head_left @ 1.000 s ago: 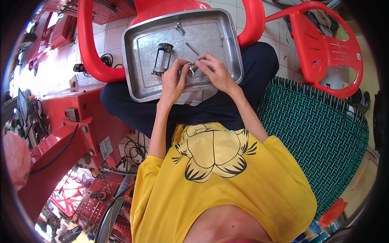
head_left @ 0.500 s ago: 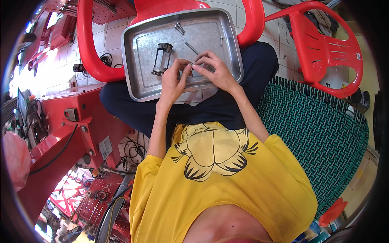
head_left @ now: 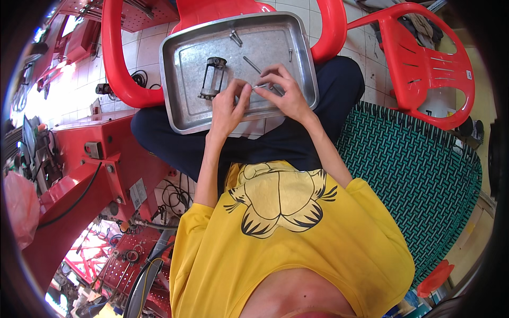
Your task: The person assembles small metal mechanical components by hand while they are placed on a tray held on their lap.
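Note:
Over the near side of a metal tray (head_left: pixel 175 114), my two hands meet with their fingertips almost touching. My left hand (head_left: pixel 229 108) is pinched closed, and whatever it may hold is hidden. My right hand (head_left: pixel 289 98) pinches a small shiny metal piece (head_left: pixel 255 87) between thumb and forefinger; its exact kind is too small to tell. Left of my hands, a dark cylindrical frame with end caps and rods (head_left: pixel 213 78) lies in the tray. A thin metal rod (head_left: pixel 251 64) lies just beyond my right fingers.
Bolts (head_left: pixel 235 37) lie at the tray's far side, and a small screw (head_left: pixel 290 55) near its right wall. The tray rests on a red plastic chair (head_left: pixel 331 32). A green woven seat (head_left: pixel 408 185) is at right, red machinery (head_left: pixel 106 153) at left.
My fingertips have drawn slightly apart, and the small metal piece now shows at my right fingers. The things lying in the tray have stayed put.

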{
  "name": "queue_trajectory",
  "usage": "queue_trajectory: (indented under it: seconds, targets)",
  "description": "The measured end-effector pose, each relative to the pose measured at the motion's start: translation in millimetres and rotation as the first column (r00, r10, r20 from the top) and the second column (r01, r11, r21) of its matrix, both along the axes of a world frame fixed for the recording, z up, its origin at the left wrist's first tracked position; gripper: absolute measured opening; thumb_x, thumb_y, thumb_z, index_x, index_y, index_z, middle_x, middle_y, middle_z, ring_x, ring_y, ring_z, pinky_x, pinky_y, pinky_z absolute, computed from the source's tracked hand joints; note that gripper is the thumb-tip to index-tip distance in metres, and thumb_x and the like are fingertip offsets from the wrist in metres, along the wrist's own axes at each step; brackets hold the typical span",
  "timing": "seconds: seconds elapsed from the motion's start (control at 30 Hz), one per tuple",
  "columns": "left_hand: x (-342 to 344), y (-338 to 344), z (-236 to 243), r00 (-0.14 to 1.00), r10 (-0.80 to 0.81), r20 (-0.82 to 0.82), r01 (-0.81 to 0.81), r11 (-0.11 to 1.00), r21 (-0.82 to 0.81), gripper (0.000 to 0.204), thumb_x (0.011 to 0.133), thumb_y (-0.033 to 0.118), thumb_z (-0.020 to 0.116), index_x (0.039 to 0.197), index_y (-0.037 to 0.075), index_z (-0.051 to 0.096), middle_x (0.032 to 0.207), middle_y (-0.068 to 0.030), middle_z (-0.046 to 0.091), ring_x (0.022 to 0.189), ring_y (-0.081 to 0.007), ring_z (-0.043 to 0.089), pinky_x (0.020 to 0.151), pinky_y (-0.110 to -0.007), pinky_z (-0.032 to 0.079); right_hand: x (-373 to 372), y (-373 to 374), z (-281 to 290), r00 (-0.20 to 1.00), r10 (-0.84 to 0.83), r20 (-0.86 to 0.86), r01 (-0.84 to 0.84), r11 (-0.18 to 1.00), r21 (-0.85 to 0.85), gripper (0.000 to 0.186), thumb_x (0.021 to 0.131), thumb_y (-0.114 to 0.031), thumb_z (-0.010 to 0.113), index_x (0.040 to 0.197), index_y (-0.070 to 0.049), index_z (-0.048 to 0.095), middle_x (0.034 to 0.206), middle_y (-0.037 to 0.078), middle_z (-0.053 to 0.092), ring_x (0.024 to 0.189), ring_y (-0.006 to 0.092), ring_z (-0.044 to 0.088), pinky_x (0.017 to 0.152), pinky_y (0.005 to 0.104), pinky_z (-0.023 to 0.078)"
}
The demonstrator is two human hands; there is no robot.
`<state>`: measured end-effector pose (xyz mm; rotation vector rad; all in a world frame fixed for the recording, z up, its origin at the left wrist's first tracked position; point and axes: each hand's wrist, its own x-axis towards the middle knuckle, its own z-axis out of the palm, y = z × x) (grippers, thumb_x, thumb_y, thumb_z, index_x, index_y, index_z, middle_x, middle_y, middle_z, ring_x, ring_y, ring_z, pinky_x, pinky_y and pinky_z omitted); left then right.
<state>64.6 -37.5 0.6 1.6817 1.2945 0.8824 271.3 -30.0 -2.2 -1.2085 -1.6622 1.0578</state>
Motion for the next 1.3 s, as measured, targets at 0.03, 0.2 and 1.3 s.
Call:
queue_trajectory:
  seconds: [0.03,0.2,1.3]
  targets:
    - [3,-1,6,0.999,0.018,0.050,-0.019,1.000,0.015,0.018,0.107,0.021,0.064,0.108,0.003,0.063,0.073,-0.0109,0.070,0.064,-0.0263,0.068,0.059,-0.037,0.048,1,0,0,1.000,-0.015,-0.008,0.015,0.999,-0.029,0.022,0.091,-0.021,0.084,0.105,-0.004,0.078,0.118,0.008,0.062,0.110,0.0233,0.066,0.097,0.0361,0.052]
    - [2,-1,-1,0.998,-0.013,0.064,0.006,0.993,0.116,0.019,0.106,0.021,0.066,0.114,0.004,0.061,0.072,-0.0104,0.069,0.061,-0.0231,0.067,0.057,-0.035,0.047,2,1,2,0.999,-0.023,-0.024,0.022,0.999,-0.048,0.021,0.092,-0.020,0.084,0.105,-0.005,0.079,0.119,0.009,0.062,0.107,0.0213,0.067,0.093,0.0345,0.053]
    - [-4,-1,-5,0.997,-0.011,0.082,0.017,0.997,-0.080,0.030,0.111,0.025,0.059,0.093,0.002,0.068,0.067,-0.0085,0.070,0.053,-0.0180,0.062,0.053,-0.033,0.045,1,-1,3,1.000,0.021,0.009,-0.021,1.000,-0.004,0.022,0.089,-0.013,0.084,0.108,-0.005,0.077,0.122,0.007,0.058,0.098,0.0167,0.059,0.088,0.0306,0.052]
